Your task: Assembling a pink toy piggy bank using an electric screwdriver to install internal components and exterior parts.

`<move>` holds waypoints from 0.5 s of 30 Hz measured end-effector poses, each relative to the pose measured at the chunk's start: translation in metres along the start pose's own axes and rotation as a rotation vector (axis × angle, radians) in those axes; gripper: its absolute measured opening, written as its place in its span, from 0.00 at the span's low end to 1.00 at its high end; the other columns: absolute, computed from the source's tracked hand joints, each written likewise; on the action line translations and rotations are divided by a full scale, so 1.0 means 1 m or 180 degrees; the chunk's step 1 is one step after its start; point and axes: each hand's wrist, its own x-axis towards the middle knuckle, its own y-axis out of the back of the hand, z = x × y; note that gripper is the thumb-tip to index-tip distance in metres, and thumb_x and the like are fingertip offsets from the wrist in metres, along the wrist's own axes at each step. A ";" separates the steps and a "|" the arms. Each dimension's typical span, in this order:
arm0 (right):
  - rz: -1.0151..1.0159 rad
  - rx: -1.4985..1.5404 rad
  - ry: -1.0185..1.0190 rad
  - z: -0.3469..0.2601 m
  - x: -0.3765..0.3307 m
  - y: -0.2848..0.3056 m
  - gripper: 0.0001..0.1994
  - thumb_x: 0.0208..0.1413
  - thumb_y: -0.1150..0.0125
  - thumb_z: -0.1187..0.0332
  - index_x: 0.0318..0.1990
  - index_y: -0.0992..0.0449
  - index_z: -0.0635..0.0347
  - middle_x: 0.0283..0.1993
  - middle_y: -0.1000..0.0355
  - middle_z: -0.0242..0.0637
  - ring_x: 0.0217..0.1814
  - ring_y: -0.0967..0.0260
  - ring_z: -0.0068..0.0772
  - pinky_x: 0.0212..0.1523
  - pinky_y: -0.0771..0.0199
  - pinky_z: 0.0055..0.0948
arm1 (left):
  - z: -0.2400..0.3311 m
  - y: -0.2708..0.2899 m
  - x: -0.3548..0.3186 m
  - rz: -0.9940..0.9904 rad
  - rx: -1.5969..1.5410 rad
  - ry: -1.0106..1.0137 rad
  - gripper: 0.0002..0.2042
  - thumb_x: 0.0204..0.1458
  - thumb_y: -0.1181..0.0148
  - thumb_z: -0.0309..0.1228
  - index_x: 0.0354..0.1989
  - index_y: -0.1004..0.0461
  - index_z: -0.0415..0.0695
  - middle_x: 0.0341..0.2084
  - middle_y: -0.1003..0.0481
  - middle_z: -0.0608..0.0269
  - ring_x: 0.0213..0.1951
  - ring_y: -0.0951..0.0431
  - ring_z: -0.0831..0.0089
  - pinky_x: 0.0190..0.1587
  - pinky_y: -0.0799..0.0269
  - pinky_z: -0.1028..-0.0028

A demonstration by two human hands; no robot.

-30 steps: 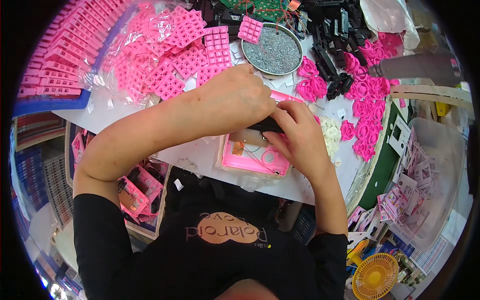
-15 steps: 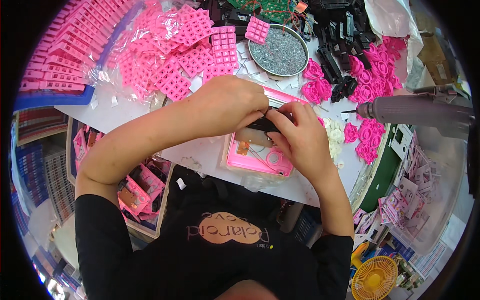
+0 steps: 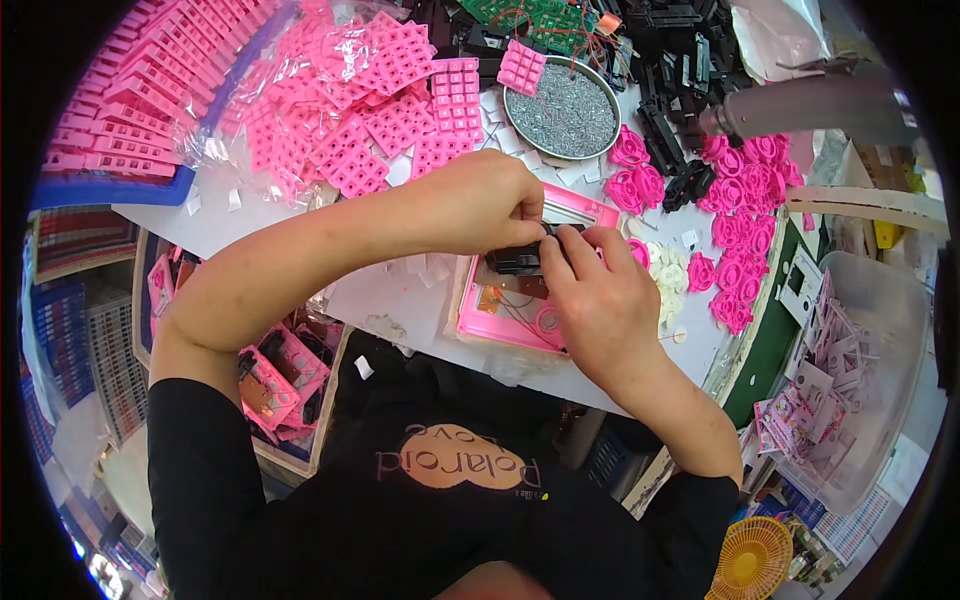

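The left hand [image 3: 500, 205] comes in from the left of the frame, its fingers curled in and their tips closed on the upper edge of a black moulded plastic part [image 3: 515, 262]. The right hand [image 3: 605, 305] bends its fingers over that part's right end; its thumb is hidden, so whether it grips or only presses I cannot tell. The black part sits at the centre of the frame, over the middle of an open pink rectangular plastic casing [image 3: 490, 327] — thin wires show in the casing's lower section.

Just right of the casing lie small round white pieces [image 3: 665, 275], with rose-like bright pink plastic rings [image 3: 740, 230] beyond them. At top centre, a round metal dish [image 3: 578, 158] holds small silvery screws, and a square pink keypad [image 3: 522, 67] rests across its upper-left rim. More pink plastic keypads [image 3: 375, 130] are heaped at upper left — some beneath clear film. A grey cylindrical power tool [image 3: 810, 108] reaches in at upper right.
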 end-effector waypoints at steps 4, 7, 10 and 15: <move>0.0129 -0.0024 0.0150 0.006 -0.005 -0.006 0.18 0.43 0.37 0.70 0.44 0.22 0.68 0.47 0.24 0.44 0.47 0.28 0.40 0.41 0.21 0.32 | 0.000 0.001 0.000 -0.0059 -0.0055 0.0052 0.10 0.49 0.34 0.32 0.31 0.20 0.35 0.25 0.20 0.50 0.28 0.19 0.62 0.34 0.24 0.65; 0.0201 0.0015 0.0238 0.008 -0.006 -0.007 0.19 0.43 0.36 0.70 0.44 0.21 0.68 0.47 0.23 0.46 0.47 0.26 0.41 0.41 0.21 0.32 | 0.003 0.001 -0.001 -0.0094 -0.0070 0.0133 0.10 0.49 0.35 0.31 0.30 0.20 0.34 0.24 0.20 0.50 0.28 0.19 0.62 0.34 0.24 0.65; 0.0260 -0.0015 0.0341 0.010 -0.008 -0.009 0.18 0.43 0.37 0.70 0.44 0.21 0.68 0.47 0.23 0.49 0.47 0.26 0.43 0.42 0.21 0.33 | 0.004 -0.001 -0.001 -0.0120 -0.0049 0.0194 0.09 0.48 0.35 0.30 0.29 0.20 0.34 0.24 0.20 0.50 0.27 0.19 0.62 0.34 0.24 0.65; -0.0012 -0.0233 0.0315 0.000 -0.003 0.000 0.18 0.44 0.39 0.70 0.44 0.22 0.71 0.48 0.23 0.53 0.49 0.26 0.46 0.47 0.22 0.37 | 0.008 -0.001 0.000 -0.0151 0.0030 0.0316 0.09 0.47 0.36 0.31 0.28 0.21 0.36 0.22 0.21 0.52 0.26 0.19 0.62 0.33 0.25 0.65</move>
